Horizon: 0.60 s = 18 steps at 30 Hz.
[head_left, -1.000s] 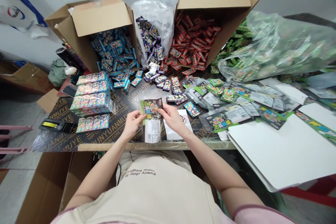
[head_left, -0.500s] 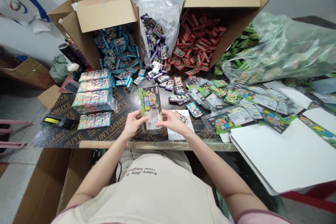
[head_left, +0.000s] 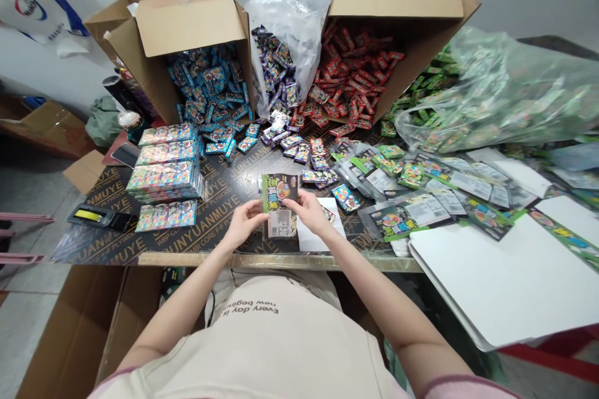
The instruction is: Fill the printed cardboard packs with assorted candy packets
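A printed plastic packet [head_left: 281,224], black and green with colourful lettering and a pale label, is held upright just above the table's front part. My left hand [head_left: 247,222] pinches its left edge, thumb in front. On the opposite edge, my right hand [head_left: 311,211] grips it with the thumb across the front face. A white sheet [head_left: 306,235] lies beneath my right hand, with a small candy box partly hidden on it. Beyond the packet are small purple boxes [head_left: 319,176] and a blue box [head_left: 347,197].
Open cartons hold blue boxes [head_left: 210,84] and red boxes [head_left: 358,78]; a clear bag [head_left: 306,31] of purple ones stands between. Stacked wrapped packs [head_left: 163,168] and a tape dispenser [head_left: 100,217] lie left. Flat packets [head_left: 412,219], white boards [head_left: 505,280] and a bag of green boxes [head_left: 505,100] occupy the right.
The packet has come down and slightly right, its top now nearer me. My right hand has shifted up along its edge, and my left hand has moved right with it.
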Motion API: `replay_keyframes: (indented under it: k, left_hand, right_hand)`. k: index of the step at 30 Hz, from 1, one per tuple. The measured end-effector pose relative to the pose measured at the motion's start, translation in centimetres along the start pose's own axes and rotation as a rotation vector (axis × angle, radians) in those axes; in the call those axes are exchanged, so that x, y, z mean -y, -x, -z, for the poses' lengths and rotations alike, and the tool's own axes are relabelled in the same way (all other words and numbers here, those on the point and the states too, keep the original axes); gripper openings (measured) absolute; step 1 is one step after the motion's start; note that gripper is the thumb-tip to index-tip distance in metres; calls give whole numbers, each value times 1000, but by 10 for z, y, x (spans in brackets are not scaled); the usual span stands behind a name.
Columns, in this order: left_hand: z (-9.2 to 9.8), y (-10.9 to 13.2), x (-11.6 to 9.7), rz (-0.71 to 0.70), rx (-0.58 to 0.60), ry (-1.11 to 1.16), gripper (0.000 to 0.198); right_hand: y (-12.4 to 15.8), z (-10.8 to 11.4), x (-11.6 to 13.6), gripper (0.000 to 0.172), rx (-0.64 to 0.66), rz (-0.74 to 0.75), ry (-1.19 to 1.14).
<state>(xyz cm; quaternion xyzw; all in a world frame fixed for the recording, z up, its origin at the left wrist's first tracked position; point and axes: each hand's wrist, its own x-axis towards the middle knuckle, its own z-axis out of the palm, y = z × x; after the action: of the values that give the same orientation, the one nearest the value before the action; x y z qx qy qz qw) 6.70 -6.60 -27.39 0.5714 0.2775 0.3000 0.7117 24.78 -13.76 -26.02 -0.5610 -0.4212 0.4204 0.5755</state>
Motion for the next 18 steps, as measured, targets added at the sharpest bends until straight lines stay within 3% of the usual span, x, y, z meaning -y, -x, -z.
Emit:
replay_keyframes:
  k: [3, 7, 10, 18]
  left_hand:
    - [2, -2, -6, -70, -134, -36, 35]
    - [2, 1, -6, -48, -77, -111, 29]
    - [-5, 6, -7, -27, -15, -65, 38]
    - [-10, 12, -13, -59, -143, -19, 32]
  right_hand:
    - [2, -5, 2, 25, 37, 15, 22]
    - [2, -9, 9, 38, -16, 1, -143]
    - [0, -12, 15, 33, -111, -7, -177]
    - [19, -28, 24, 22, -165, 14, -130]
